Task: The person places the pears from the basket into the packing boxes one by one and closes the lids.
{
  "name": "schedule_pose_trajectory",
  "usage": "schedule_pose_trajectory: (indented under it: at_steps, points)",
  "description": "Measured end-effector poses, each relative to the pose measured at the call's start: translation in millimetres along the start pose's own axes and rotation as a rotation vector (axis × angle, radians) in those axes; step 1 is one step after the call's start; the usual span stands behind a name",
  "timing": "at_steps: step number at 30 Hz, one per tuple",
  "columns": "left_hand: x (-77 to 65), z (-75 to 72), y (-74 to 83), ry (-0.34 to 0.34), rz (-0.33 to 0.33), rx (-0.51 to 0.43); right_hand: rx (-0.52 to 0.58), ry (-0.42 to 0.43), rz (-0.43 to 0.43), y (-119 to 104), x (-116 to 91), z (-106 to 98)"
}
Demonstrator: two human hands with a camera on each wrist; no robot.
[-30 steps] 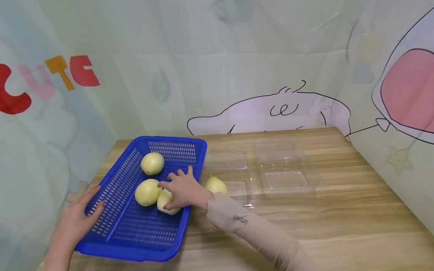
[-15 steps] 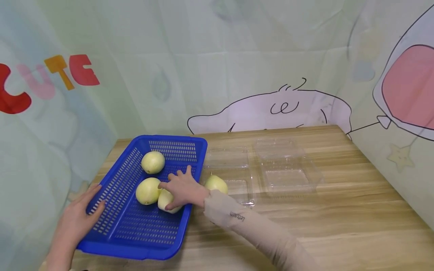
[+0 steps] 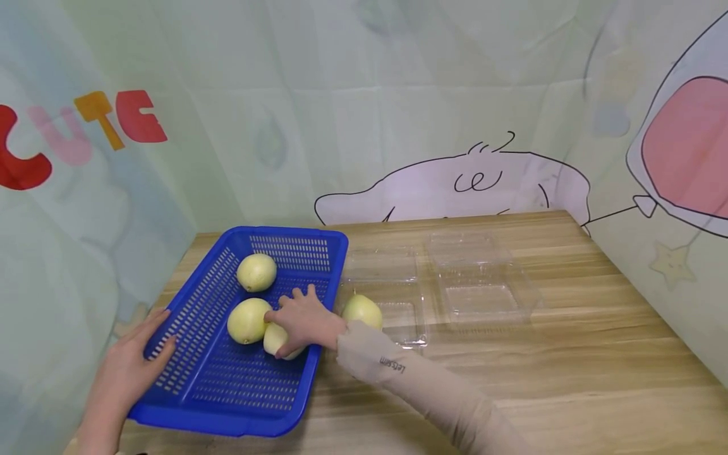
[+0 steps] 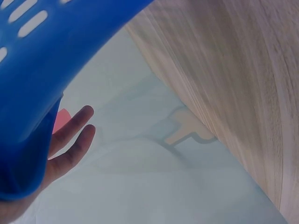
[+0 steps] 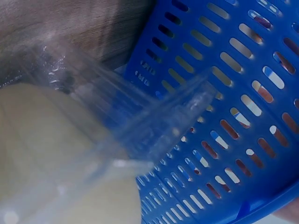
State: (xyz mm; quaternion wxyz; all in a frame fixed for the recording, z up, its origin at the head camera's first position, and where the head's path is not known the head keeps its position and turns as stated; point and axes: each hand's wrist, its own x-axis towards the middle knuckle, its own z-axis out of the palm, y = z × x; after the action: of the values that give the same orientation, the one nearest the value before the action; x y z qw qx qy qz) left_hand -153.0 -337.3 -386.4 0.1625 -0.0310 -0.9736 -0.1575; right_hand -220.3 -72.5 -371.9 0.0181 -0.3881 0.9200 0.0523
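Note:
Inside the blue basket (image 3: 227, 385), my right hand (image 3: 307, 316) grips a pale yellow-green pear (image 3: 275, 338), thumb on its near side; the hand covers much of the fruit. Two more pears, one at the back (image 3: 256, 272) and one in the middle (image 3: 248, 322), lie in the same basket. At the basket's left rim, my left hand (image 3: 127, 366) holds the side with the thumb over the inner wall. The left wrist view shows fingers (image 4: 77, 144) stretched out past the blue rim (image 4: 60, 70). A fourth fruit, a pear (image 3: 362, 311) with a stem, sits right of the basket.
Two clear plastic boxes with lids raised, a left one (image 3: 406, 322) and a right one (image 3: 483, 300), stand on the wooden table (image 3: 597, 354). The stemmed pear is in the left box. A printed curtain (image 3: 364, 114) hangs behind the table.
My right hand's fingers have lowered and drawn in around the pear, and the forearm has shifted slightly left. My left hand stays at the basket's side.

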Motion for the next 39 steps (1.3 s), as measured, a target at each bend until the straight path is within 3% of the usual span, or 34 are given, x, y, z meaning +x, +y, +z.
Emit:
schedule_pose_trajectory:
  at_steps: [7,18,39]
  points:
    - [0.0,-0.6,1.3,-0.03,-0.021,0.004,-0.008,-0.032,-0.013,-1.7,1.7,0.2]
    - [-0.6,-2.2,3.1,-0.017,-0.025,0.005,-0.01,-0.086,-0.018,-5.4,2.5,-1.5]
    - [0.6,-2.1,2.6,-0.035,-0.033,0.001,-0.014,-0.08,0.024,-6.2,3.9,-1.9]
